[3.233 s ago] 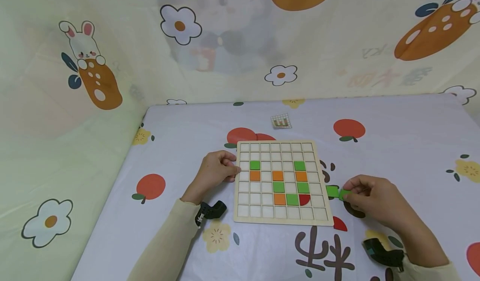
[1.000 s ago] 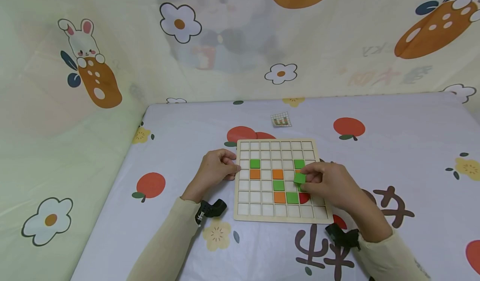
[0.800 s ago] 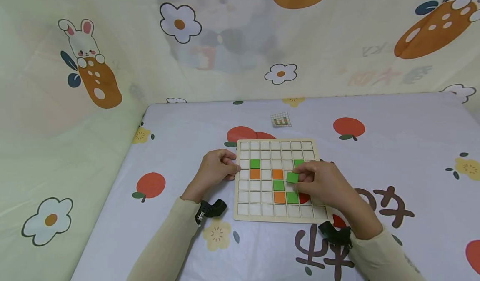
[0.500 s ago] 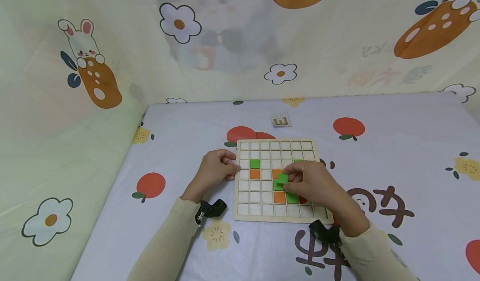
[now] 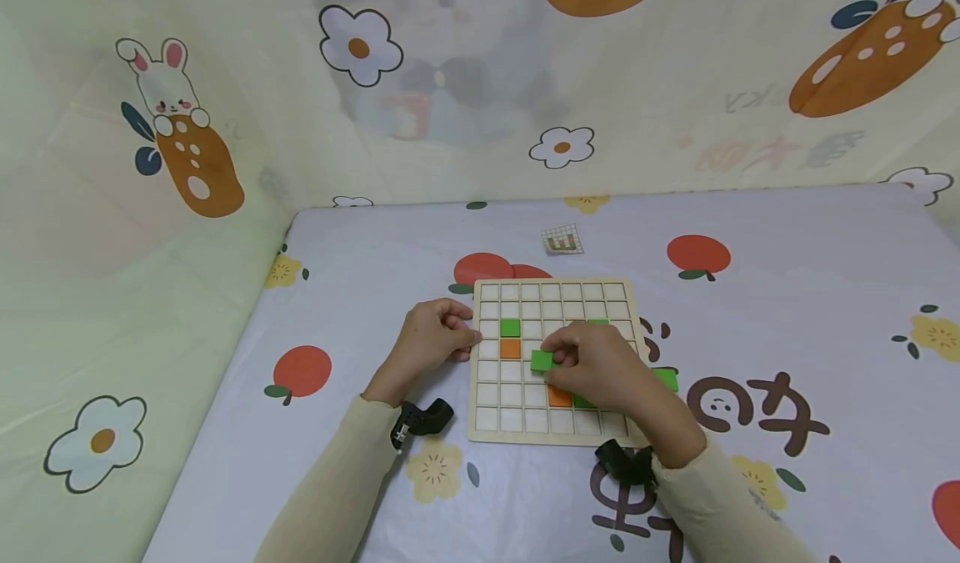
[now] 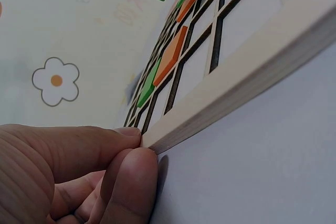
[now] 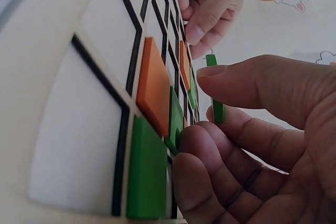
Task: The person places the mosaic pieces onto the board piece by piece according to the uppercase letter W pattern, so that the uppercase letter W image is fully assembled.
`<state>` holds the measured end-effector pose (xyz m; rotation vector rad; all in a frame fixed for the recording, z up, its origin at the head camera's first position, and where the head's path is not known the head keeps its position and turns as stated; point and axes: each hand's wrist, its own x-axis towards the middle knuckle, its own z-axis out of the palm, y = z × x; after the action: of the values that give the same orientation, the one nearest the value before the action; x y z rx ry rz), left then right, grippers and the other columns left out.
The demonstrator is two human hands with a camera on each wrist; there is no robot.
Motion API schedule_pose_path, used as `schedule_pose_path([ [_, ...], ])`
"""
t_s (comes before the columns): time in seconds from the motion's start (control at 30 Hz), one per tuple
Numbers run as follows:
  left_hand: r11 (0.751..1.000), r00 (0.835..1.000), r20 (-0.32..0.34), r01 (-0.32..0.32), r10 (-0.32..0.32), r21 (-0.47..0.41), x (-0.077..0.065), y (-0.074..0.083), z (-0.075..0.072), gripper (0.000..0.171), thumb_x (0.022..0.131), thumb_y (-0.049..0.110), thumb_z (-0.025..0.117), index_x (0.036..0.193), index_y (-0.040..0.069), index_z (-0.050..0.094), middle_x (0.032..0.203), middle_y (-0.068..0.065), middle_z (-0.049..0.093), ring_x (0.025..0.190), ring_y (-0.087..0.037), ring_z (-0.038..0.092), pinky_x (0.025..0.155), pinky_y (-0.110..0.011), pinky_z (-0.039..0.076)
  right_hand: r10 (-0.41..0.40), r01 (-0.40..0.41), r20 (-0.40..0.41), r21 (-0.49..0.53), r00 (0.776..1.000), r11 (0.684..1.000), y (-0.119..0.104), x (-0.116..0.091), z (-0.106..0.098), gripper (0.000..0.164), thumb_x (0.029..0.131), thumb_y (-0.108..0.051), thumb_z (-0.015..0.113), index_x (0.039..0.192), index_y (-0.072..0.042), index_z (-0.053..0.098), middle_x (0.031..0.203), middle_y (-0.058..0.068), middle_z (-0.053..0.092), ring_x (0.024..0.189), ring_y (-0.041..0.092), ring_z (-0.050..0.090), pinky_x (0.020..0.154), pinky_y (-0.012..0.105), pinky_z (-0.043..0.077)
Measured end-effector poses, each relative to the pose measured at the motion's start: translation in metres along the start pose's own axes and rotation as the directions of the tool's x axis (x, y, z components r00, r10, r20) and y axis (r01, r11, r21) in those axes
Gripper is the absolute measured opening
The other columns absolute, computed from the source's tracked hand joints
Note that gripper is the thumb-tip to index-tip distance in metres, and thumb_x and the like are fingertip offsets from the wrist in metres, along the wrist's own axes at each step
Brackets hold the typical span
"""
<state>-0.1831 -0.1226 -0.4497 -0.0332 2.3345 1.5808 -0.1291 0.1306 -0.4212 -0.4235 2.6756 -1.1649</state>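
Note:
A square wooden grid board (image 5: 517,439) with white cells lies on the table. My left hand (image 5: 431,342) pinches its left edge between thumb and finger, as the left wrist view also shows. Over the board's middle, my right hand (image 5: 603,367) pinches a green square tile (image 5: 542,361); in the right wrist view this tile (image 7: 214,90) stands on edge between thumb and fingertip, above the surface. Set in cells are a green tile (image 5: 510,328) and an orange tile (image 5: 510,349) at left, and another orange tile (image 5: 559,396) lower down. My right hand hides several cells.
A loose green tile (image 5: 665,379) lies just right of the board, partly behind my right forearm. Behind the board lies a small gridded pattern card (image 5: 562,239). The tablecloth (image 5: 360,279) is printed with fruit, flowers and lettering.
My right hand has taken up a green tile from beside the board and carried it left across the cells, covering other tiles. The left hand has stayed on the edge.

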Motion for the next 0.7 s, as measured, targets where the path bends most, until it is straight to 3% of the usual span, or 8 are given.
schedule_pose_path([
  [0.3,1.000,1.000,0.004,-0.002,0.002,-0.004,0.001,-0.001,-0.001,0.029,0.088,0.002,0.081,0.114,-0.001,0.068,0.084,-0.009,0.067,0.062,-0.014,0.067,0.061,-0.027,0.063,0.020,-0.020,0.030,-0.002,0.999,1.000,-0.010,0.006,0.007,0.020,0.082,-0.003,0.080,0.101,-0.003,0.077,0.082,0.001,0.062,0.079,0.017,0.056,0.069,0.028,0.051],
  [0.7,1.000,1.000,0.015,0.008,-0.008,-0.014,0.000,0.000,-0.002,0.029,0.088,0.002,0.082,0.114,0.000,0.068,0.084,-0.008,0.067,0.062,-0.014,0.067,0.062,-0.027,0.063,-0.024,0.026,0.057,-0.025,0.998,0.999,-0.016,0.014,0.014,0.020,0.082,-0.002,0.077,0.102,-0.005,0.077,0.082,0.000,0.062,0.078,0.016,0.055,0.068,0.028,0.048],
])
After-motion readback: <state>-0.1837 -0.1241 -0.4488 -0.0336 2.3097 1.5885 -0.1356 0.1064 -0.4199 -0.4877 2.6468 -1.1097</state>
